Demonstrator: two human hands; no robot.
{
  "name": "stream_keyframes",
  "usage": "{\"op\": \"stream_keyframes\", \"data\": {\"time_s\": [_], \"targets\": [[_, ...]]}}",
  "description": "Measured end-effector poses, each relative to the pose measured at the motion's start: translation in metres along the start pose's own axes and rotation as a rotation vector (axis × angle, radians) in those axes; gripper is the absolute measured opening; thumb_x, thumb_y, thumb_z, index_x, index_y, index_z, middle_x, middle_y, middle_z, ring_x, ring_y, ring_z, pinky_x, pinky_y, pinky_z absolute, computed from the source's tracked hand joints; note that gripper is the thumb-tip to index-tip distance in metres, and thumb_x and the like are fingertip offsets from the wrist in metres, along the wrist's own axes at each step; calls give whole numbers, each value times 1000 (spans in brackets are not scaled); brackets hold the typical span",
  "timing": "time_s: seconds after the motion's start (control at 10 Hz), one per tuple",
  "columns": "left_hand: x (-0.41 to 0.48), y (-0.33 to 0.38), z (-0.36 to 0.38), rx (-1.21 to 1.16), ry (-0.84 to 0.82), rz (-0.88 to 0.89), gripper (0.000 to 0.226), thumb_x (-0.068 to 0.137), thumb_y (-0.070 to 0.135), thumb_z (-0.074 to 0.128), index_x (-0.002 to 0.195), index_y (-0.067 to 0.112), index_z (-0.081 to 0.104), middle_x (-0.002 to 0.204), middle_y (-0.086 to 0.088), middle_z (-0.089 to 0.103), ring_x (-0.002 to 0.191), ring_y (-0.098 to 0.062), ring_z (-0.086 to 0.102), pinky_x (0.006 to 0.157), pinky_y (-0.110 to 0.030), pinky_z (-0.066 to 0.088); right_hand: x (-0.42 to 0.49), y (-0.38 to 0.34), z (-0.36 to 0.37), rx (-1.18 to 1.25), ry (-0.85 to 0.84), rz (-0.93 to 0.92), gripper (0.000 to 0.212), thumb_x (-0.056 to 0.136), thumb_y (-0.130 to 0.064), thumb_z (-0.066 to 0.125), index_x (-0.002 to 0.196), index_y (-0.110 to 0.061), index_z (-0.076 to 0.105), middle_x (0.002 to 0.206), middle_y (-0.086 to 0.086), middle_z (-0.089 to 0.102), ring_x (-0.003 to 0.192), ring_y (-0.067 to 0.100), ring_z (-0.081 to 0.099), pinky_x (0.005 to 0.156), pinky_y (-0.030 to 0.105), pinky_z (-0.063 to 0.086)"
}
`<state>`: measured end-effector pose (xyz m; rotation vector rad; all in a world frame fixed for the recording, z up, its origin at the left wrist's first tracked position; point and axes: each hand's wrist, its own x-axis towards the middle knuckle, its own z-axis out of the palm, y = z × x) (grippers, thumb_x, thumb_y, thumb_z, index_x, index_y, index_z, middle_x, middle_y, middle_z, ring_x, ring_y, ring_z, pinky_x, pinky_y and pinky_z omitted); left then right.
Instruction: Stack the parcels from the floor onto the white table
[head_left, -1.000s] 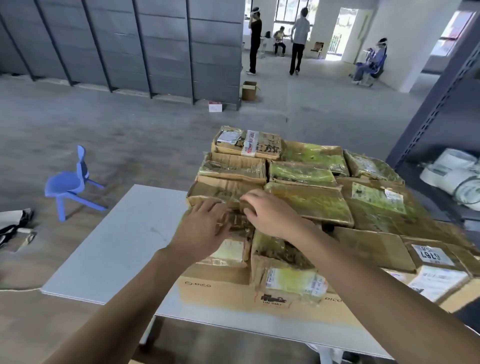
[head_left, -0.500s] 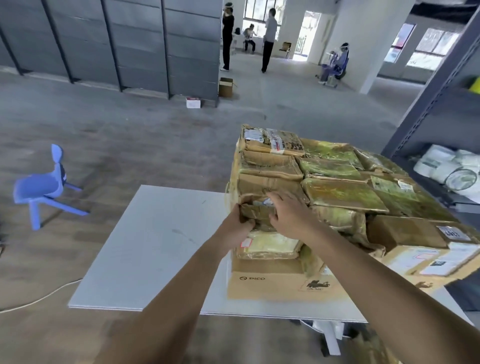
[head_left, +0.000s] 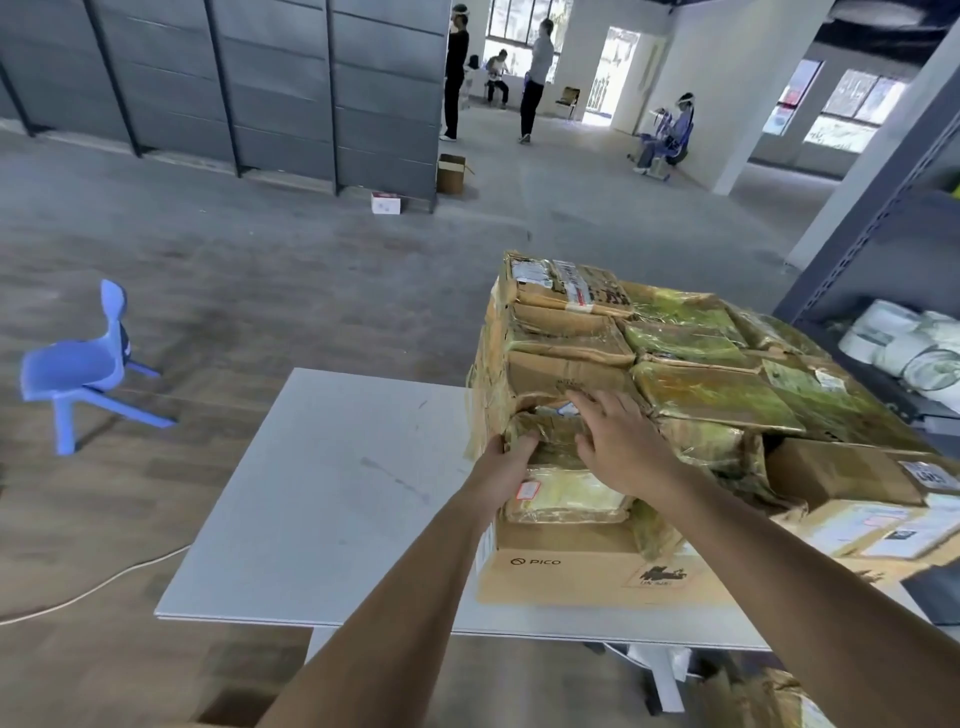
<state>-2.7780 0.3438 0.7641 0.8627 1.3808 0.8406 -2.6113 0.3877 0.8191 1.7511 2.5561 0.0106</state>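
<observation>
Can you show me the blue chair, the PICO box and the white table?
blue chair (head_left: 72, 361), head view, on its seat.
PICO box (head_left: 576, 566), head view, on its front face.
white table (head_left: 322, 493), head view, on its bare top.

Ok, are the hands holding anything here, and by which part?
The left hand grips the small taped parcel by its left end, thumb on top. The right hand lies flat on its right side, fingers spread, pressing, not gripping.

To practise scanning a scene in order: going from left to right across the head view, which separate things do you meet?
Blue chair → small white box → left hand, gripping a taped parcel → right hand → white rolls at the far right.
</observation>
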Motion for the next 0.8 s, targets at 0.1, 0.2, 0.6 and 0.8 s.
{"op": "stream_keyframes", "data": {"time_s": [0.1, 0.2, 0.6, 0.8], "targets": [[1, 0, 0, 5, -6, -47, 97, 60, 81, 46, 144, 37, 27, 121, 7, 58, 112, -17, 54, 101, -44, 38, 0, 1, 2, 22, -15, -5, 59, 101, -32, 36, 155, -25, 13, 154, 5, 24, 143, 27, 14, 109, 45, 35], [0, 1, 0, 34, -29, -72, 96, 60, 84, 41, 144, 39, 27, 126, 7, 56, 114, -18, 53, 101, -46, 38, -2, 1, 2, 22, -13, 3, 60, 101, -32, 36, 155, -25, 12, 156, 3, 23, 143, 26, 13, 110, 44, 35], [-1, 27, -7, 156, 160, 129, 65, 90, 53, 44, 145, 21, 31, 135, -8, 49, 108, -26, 55, 84, -35, 45, -21, 4, -23, 145, -54, 46, 61, 104, -37, 36, 156, -25, 9, 164, -1, 5, 150, 21, 3, 119, 43, 14], [-1, 45, -3, 279, 247, 242, 64, 90, 50, 44, 145, 20, 30, 143, -10, 40, 125, -32, 46, 101, -49, 41, -38, 8, -34, 257, 5, 76, 58, 103, -38, 38, 155, -27, 13, 163, -2, 8, 148, 22, 15, 116, 43, 20]]}}
